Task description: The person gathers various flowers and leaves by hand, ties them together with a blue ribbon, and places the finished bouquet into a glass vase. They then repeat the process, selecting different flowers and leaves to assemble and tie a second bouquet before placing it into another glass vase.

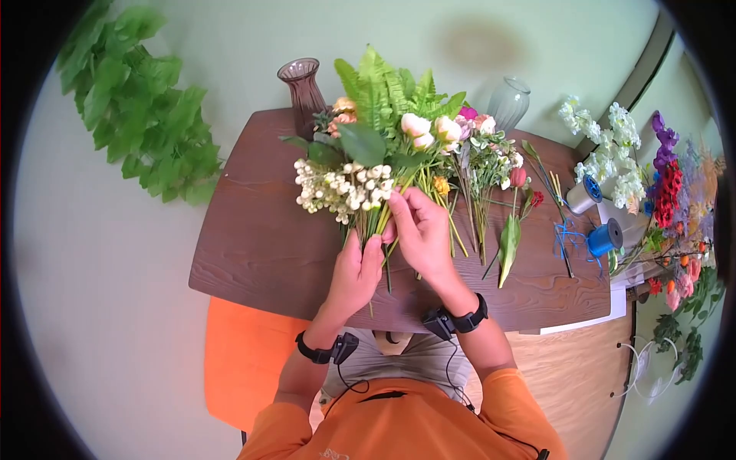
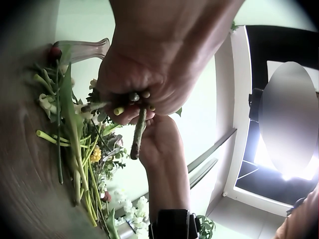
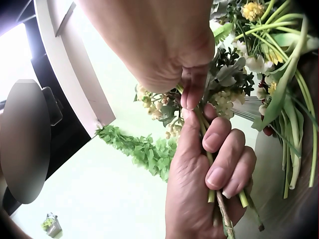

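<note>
My left hand (image 1: 357, 270) curls round the stems of a bouquet over the front middle of the table. In the right wrist view its fingers wrap several green and brown stems (image 3: 223, 211), whose cut ends stick out below. Higher on the same bunch, my right hand (image 1: 424, 234) pinches stems between thumb and fingers, just under the blooms. The bunch has white berry sprays (image 1: 337, 189) at the left and broad dark green leaves (image 1: 363, 143) above them. Green fern fronds (image 1: 376, 96) rise behind, overlapping white-pink buds (image 1: 418, 126) in the head view.
Loose flower stems (image 1: 479, 199) lie right of the hands on the brown table (image 1: 253, 230). A purple glass vase (image 1: 303, 88) and a clear vase (image 1: 510, 103) stand at the back. Blue ribbon spools (image 1: 606, 238) sit at the right edge, near more flowers (image 1: 667, 199).
</note>
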Demonstrator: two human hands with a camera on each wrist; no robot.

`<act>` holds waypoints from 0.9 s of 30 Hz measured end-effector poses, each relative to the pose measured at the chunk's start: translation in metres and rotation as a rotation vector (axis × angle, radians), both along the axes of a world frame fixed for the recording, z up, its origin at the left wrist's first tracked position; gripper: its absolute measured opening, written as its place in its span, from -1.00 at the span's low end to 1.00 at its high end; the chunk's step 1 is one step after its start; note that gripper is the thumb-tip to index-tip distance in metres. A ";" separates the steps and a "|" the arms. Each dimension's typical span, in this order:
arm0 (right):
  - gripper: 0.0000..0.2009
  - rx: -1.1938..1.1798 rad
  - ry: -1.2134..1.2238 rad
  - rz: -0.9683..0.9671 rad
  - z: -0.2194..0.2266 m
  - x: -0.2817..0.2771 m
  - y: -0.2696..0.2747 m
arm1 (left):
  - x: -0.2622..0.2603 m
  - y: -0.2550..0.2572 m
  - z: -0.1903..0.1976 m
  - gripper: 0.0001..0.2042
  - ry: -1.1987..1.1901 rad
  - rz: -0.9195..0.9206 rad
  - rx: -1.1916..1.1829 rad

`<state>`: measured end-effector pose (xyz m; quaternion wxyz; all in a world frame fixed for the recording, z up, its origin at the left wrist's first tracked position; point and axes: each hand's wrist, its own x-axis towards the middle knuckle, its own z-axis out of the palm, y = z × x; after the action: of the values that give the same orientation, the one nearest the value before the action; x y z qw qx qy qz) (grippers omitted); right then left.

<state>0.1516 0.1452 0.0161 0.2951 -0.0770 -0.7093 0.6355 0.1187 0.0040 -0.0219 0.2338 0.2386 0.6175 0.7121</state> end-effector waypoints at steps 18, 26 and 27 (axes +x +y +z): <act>-0.90 0.403 0.191 -0.092 0.013 0.014 -0.002 | 0.014 -0.004 -0.004 -0.76 0.072 -0.019 0.002; -0.84 0.157 0.058 -0.120 0.007 0.017 -0.005 | 0.015 -0.001 -0.010 -0.75 -0.078 -0.074 0.046; -0.84 0.155 0.056 -0.123 0.005 0.017 -0.004 | 0.014 -0.001 -0.010 -0.75 -0.071 -0.074 0.064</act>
<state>0.1686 0.1414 0.0207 0.3582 -0.0795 -0.7419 0.5612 0.1332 0.0032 -0.0322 0.2737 0.2432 0.5766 0.7304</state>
